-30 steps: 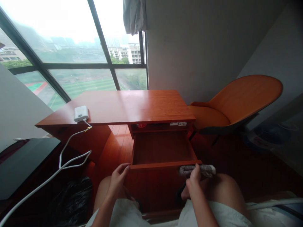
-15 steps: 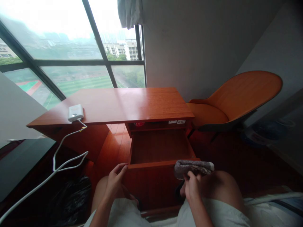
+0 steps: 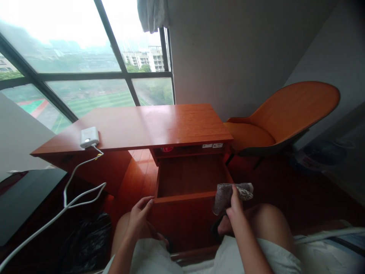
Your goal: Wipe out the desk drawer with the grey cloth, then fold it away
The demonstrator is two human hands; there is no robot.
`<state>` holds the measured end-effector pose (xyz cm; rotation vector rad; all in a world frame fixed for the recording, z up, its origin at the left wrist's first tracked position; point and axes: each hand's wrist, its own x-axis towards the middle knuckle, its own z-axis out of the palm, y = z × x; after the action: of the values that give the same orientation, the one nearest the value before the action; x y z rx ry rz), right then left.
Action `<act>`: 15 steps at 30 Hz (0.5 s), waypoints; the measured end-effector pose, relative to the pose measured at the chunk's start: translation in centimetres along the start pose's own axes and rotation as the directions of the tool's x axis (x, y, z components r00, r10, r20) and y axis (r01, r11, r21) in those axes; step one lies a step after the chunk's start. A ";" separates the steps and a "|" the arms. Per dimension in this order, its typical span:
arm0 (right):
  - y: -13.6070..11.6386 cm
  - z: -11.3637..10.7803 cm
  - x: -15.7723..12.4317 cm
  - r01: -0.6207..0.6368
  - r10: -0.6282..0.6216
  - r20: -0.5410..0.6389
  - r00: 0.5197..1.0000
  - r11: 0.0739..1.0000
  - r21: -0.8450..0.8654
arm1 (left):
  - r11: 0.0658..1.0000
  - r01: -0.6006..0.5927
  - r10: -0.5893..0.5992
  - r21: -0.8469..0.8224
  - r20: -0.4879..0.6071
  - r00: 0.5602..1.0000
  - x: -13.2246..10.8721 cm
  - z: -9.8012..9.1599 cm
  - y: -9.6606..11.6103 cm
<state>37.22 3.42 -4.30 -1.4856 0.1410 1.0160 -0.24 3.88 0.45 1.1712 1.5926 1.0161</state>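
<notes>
My right hand (image 3: pixel 235 201) is closed around a folded grey-brown cloth (image 3: pixel 223 198) with a lighter patterned end. The cloth is at the right end of the drawer front, above my right knee, and covers that corner. At the opposite corner, my left hand (image 3: pixel 142 213) grips the edge of the drawer (image 3: pixel 182 197) between thumb and fingers. This reddish-brown wooden drawer is pulled out toward me from the desk (image 3: pixel 171 125), and no objects show inside it.
On the desk's left part lies a white box-shaped device (image 3: pixel 89 137), its white cable (image 3: pixel 66 190) hanging down to the left. An orange chair (image 3: pixel 296 114) stands at the right. A black plastic bag (image 3: pixel 88 239) lies low at the left. Above the drawer is a shelf (image 3: pixel 188 151).
My right hand has turned so its thumb is on top of the cloth, and the cloth has tilted and shifted slightly. My left hand stays at the drawer's corner.
</notes>
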 end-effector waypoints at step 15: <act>1.1 4.1 -3.1 0.057 -0.126 -0.406 0.905 0.982 -0.178 | 0.999 -0.038 0.038 -0.017 0.016 0.999 0.0 0.2 0.5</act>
<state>32.61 5.26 -2.46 -1.8295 0.2948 0.6334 0.05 4.02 0.84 1.1998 1.5512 1.0396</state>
